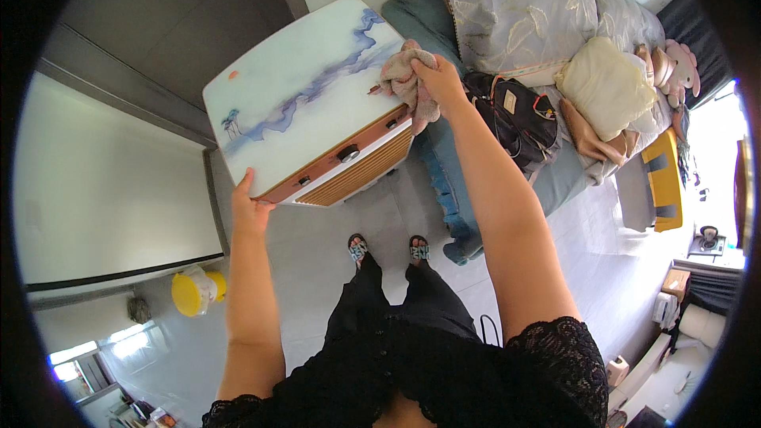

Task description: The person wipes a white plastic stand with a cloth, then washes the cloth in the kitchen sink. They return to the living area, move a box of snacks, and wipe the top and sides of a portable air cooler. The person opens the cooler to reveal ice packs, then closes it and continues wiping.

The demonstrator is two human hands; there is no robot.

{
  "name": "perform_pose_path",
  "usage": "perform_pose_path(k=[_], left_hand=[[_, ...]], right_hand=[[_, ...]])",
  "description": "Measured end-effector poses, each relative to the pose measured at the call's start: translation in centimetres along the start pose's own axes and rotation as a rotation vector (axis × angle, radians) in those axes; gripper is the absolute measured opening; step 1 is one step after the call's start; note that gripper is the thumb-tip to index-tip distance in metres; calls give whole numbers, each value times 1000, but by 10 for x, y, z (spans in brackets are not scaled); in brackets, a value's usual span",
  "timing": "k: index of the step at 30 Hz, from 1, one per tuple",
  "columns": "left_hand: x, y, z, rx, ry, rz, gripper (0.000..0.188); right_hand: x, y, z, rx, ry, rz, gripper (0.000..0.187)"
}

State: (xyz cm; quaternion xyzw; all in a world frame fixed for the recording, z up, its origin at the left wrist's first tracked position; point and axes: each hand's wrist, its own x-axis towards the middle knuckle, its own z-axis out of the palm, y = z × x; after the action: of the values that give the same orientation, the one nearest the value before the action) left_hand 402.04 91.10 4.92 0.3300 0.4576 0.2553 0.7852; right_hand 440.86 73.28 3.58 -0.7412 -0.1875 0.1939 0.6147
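A box-shaped cabinet stands in front of me. Its glossy pale top carries a blue mountain picture, and its front has a copper strip with dark knobs above wooden slats. My left hand grips the near left corner, one digit on the top and the others at the front edge. At the right end of the top, my right hand is closed on a crumpled pinkish-grey cloth. Part of the cloth hangs over the cabinet's edge; the fingertips are partly hidden in its folds.
To the right is a blue-covered bed or couch bearing a black bag, a cream pillow and a large grey cushion. A yellow chair stands beyond. A yellow-lidded bin is at left, by a white panel.
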Motion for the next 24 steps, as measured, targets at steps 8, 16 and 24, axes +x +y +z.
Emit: perform_pose_path(k=[8,16,24], left_hand=[[-47,-17,10,-63,106,19,54],[-94,-22,43,-58,312,29,52],[-134,-57,81,-55,331,100,64]], right_hand=[[-2,-24,-23,-91,-103,17,35],[12,-45,-30,-99,-195,84,28],[58,-31,-35,-34,-282,174,33]])
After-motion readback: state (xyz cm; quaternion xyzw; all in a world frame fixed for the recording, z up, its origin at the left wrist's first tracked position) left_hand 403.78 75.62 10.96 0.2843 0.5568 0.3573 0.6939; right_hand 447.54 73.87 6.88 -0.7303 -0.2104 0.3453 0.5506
